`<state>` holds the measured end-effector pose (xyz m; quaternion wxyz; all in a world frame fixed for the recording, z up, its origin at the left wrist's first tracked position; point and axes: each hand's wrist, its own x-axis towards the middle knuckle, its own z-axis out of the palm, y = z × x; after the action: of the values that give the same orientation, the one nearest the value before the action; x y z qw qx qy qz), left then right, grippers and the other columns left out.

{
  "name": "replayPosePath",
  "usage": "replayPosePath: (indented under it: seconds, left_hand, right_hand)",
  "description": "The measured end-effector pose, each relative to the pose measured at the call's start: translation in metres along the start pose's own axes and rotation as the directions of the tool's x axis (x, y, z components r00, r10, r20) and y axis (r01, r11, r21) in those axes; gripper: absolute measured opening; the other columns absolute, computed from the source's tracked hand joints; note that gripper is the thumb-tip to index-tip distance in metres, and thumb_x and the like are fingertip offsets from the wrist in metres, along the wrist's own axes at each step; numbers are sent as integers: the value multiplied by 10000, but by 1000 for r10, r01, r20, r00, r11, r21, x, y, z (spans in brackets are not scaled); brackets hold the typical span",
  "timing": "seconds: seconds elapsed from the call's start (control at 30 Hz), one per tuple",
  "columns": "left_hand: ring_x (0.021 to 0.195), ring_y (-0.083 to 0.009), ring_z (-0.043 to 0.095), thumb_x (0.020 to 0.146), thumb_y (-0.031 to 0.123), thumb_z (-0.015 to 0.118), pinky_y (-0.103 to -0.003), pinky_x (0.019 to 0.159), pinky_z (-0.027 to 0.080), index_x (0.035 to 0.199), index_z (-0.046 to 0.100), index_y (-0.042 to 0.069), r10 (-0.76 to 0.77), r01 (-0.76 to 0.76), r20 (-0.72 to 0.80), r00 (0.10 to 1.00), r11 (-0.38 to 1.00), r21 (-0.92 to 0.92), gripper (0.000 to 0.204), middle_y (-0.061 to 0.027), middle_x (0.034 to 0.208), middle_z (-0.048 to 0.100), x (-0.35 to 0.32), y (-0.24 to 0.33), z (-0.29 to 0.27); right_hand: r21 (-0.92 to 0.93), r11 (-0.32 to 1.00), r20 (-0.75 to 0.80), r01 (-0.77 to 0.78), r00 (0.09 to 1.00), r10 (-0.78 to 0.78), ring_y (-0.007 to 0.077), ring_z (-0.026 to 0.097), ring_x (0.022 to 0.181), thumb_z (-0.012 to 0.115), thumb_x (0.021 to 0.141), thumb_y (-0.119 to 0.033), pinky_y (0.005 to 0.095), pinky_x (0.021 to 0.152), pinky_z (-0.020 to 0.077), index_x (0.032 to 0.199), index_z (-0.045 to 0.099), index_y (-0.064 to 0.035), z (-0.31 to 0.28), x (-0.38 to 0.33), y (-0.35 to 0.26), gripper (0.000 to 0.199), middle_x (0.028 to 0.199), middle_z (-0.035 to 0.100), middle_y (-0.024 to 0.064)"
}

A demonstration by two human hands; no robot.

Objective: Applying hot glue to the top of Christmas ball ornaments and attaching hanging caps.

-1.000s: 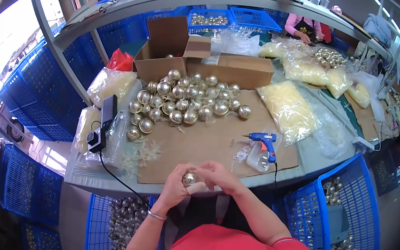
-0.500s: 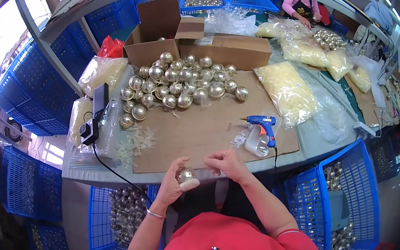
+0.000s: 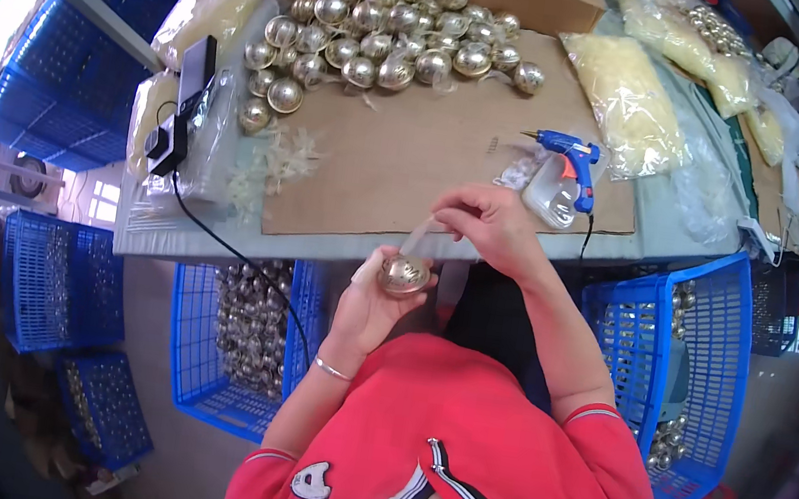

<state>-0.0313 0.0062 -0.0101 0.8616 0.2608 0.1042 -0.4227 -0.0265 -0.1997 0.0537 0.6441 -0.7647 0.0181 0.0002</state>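
A shiny silver-gold bauble (image 3: 405, 277) rests in my left hand (image 3: 364, 312), whose fingers curl round it just off the table's front edge. A pale cover sits on the left thumb. My right hand (image 3: 493, 226) pinches the upper end of a translucent whitish strip (image 3: 416, 236). The strip's lower end reaches the top of the bauble; whether it is attached there I cannot tell. To the right of that hand, a blue glue gun (image 3: 573, 157) lies across a clear plastic box (image 3: 547, 200). Many similar baubles (image 3: 359, 71) are heaped at the back of the cardboard sheet (image 3: 370, 170).
Pale translucent strips (image 3: 293, 157) lie at the sheet's left. Beside them is a black device (image 3: 168, 143) with a cable hanging over the edge. A filled plastic bag (image 3: 629, 103) lies back right. Blue crates (image 3: 192, 333) of baubles stand below, another crate (image 3: 710, 341) at right.
My view has tipped downward. The right hand has come closer to the bauble, and a strip now shows between them. My left hand has turned, bringing the bauble more upright into view.
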Motion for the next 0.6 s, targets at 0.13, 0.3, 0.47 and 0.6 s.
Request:
replayPosePath:
  seconds: [0.13, 0.3, 0.47, 0.6]
  left_hand:
    - [1024, -328, 590, 947, 249, 495, -403, 807, 527, 1098, 497, 150, 130, -124, -80, 988, 990, 74, 180, -175, 1169, 559, 2, -4, -4]
    - [1031, -294, 582, 931, 203, 523, -432, 826, 516, 1128, 462, 155, 184, -167, -72, 980, 966, 200, 212, -118, 1121, 559, 2, -8, -4]
    - [979, -214, 582, 939, 146, 496, -401, 809, 529, 1147, 463, 105, 352, -317, -37, 935, 879, 357, 214, -84, 1130, 530, -2, -14, 9]
    - [984, -172, 557, 928, 80, 478, -339, 798, 543, 1211, 471, 97, 356, -320, 27, 934, 801, 506, 284, -69, 1157, 480, 1, -16, -7]
  right_hand:
    - [-31, 998, 4, 53, 999, -53, 77, 558, 652, 611, 829, 3, 215, 584, 455, 877, 650, 21, 1, -8, 2, 65, 781, 610, 37]
    - [-105, 988, -13, 115, 993, -117, 137, 592, 724, 613, 827, -18, 257, 659, 473, 904, 637, 3, 7, -17, 4, 83, 802, 614, 74]
    - [-72, 985, -106, 157, 981, -164, 139, 595, 722, 618, 825, -6, 260, 663, 476, 1019, 597, -28, 14, -23, -1, 196, 795, 610, 64]
    - [-55, 990, -78, 133, 988, -137, 82, 580, 758, 642, 805, 24, 228, 709, 481, 1028, 613, -15, 16, -24, -8, 228, 807, 601, 15]
